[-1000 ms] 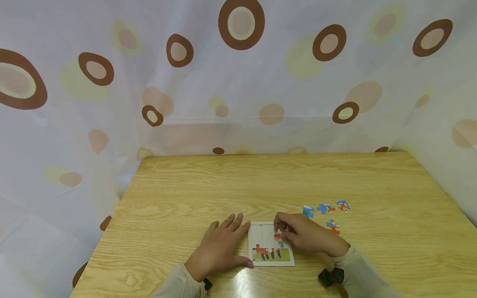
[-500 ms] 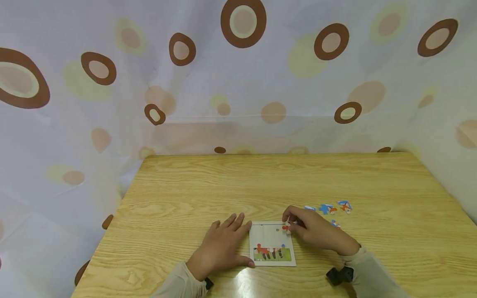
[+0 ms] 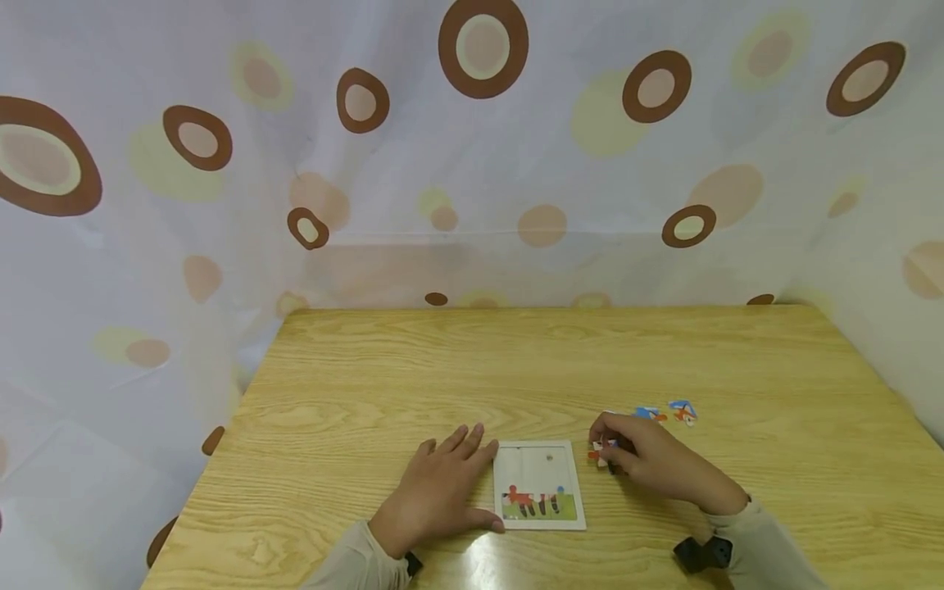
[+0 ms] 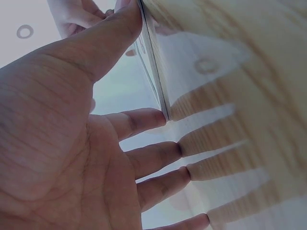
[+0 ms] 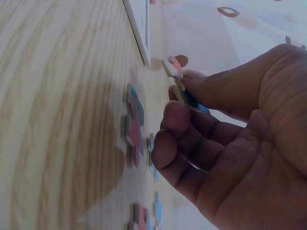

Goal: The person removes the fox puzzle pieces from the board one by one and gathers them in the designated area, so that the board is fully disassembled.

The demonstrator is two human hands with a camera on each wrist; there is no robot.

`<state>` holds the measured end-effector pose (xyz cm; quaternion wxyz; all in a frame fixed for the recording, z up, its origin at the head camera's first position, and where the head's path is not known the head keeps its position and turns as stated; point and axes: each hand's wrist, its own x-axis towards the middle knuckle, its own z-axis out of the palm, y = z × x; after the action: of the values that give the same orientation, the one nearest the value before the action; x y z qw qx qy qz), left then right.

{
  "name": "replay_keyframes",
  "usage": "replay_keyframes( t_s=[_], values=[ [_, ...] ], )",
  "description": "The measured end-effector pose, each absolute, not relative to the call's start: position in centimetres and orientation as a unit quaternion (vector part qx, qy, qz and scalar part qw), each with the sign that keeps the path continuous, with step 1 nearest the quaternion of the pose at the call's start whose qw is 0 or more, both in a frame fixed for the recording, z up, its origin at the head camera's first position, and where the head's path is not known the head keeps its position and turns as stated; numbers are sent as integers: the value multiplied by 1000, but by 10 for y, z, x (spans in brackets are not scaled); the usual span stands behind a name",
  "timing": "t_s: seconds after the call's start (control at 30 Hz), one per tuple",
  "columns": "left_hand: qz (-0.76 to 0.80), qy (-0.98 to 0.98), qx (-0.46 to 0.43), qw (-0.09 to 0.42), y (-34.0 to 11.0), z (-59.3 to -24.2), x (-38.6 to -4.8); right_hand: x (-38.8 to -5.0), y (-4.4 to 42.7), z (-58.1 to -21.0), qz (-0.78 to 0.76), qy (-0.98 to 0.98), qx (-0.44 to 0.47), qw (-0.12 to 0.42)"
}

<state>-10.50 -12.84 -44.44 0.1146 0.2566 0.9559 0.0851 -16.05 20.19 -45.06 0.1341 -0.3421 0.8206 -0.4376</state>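
A white-framed puzzle tray point(image 3: 578, 485) lies on the table, with joined pieces point(image 3: 542, 506) of a red and green picture along its near side. My left hand point(image 3: 441, 492) touches the tray's left edge, fingers spread and straight; in the left wrist view its thumb and index finger meet the tray's edge point(image 4: 156, 67). Just right of the tray, my right hand point(image 3: 660, 459) pinches a puzzle piece point(image 3: 594, 453) between thumb and fingers. The right wrist view shows this puzzle piece point(image 5: 173, 69) raised off the table, partly hidden by the fingers.
Beyond my right hand lie loose puzzle pieces, one blue and orange point(image 3: 651, 414) and another point(image 3: 683, 411) farther right. A red and blue piece point(image 5: 135, 127) lies under the hand in the right wrist view. A spotted curtain point(image 3: 487, 164) hangs behind the wooden table point(image 3: 413, 369).
My right hand has moved right with the puzzle piece, from over the tray to the table beside it. The left hand has stayed at the tray's edge.
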Motion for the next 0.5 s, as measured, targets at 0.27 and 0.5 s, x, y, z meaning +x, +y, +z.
replay_keyframes(
  t_s=[0.27, 0.5],
  values=[
    [77, 956, 259, 110, -129, -443, -107, -162, 222, -451, -426, 827, -352, 102],
    [85, 955, 261, 113, -130, -443, -106, -159, 242, -453, -406, 846, -338, 70]
  ],
)
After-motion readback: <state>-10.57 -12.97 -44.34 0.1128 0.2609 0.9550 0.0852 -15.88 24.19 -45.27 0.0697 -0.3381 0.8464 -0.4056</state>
